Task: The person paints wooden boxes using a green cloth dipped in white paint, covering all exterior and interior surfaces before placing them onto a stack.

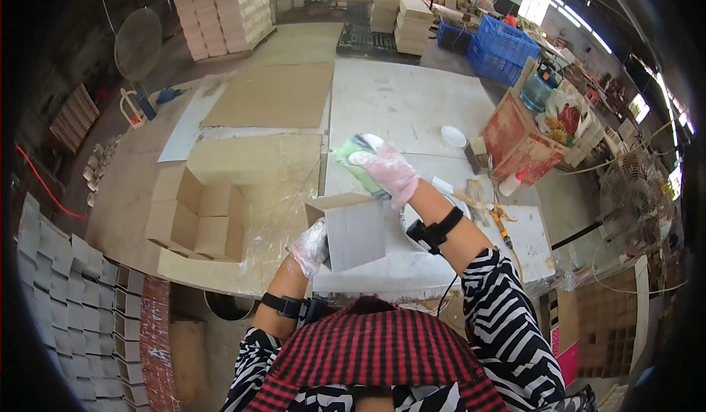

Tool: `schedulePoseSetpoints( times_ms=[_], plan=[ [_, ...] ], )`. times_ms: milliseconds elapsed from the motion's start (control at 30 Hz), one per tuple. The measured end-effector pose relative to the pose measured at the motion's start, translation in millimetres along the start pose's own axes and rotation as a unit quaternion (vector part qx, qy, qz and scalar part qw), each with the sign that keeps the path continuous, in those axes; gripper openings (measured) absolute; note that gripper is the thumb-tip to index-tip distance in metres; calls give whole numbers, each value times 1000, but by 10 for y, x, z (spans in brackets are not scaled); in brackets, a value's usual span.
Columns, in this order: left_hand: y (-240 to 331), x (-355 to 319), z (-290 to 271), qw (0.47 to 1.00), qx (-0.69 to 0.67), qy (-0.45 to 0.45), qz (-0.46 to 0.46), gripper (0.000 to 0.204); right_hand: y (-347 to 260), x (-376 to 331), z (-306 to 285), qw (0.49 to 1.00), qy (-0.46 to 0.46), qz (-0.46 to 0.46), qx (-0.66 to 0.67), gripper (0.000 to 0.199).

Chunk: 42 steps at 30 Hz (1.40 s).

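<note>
My left hand (309, 249), in a white-stained glove, grips the left side of a small open box (356, 237) with a pale grey front face and a brown inside. The box is over the near part of the table, just in front of me. Above its upper right edge is my right hand (397, 178), in a pinkish-white glove, closed on a green and white cloth (358, 160). Motion blurs the cloth a little. A white round container (413, 224) lies partly hidden under my right forearm.
Several plain brown boxes (197, 217) stand together on the table's left. To the right are a white bowl (454, 136), an orange-handled tool (501, 224) with a hose, and a white bottle (510, 185) by a red-stained crate (515, 136). Grey boxes (70, 294) are stacked at lower left.
</note>
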<state>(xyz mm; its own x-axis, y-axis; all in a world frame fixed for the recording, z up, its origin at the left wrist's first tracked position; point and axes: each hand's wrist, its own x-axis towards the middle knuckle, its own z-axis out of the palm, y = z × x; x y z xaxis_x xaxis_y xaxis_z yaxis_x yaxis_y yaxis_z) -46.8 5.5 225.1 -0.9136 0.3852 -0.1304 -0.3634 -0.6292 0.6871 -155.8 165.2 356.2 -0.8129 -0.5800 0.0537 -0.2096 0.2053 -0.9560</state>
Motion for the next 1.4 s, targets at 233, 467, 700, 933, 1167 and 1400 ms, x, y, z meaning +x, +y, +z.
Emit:
schedulePoseSetpoints(
  times_ms=[233,467,700,933,1167,1400],
  plan=[
    [-212,-75,-4,977,-205,25,53,32,124,-132,100,988,25,104,114,48],
    [-194,24,216,952,-303,34,24,38,178,-307,243,994,-1,75,80,45],
    [-133,18,309,940,-333,18,76,40,28,-480,155,992,72,6,-101,42],
    [-113,175,322,954,-222,45,198,52,196,-687,363,925,79,-104,-356,34],
    [-111,126,174,960,-208,27,188,56,175,-676,611,934,33,-105,-340,24],
    [-246,174,-103,944,-263,-38,197,56,208,-847,770,850,30,-172,-498,32]
  ],
)
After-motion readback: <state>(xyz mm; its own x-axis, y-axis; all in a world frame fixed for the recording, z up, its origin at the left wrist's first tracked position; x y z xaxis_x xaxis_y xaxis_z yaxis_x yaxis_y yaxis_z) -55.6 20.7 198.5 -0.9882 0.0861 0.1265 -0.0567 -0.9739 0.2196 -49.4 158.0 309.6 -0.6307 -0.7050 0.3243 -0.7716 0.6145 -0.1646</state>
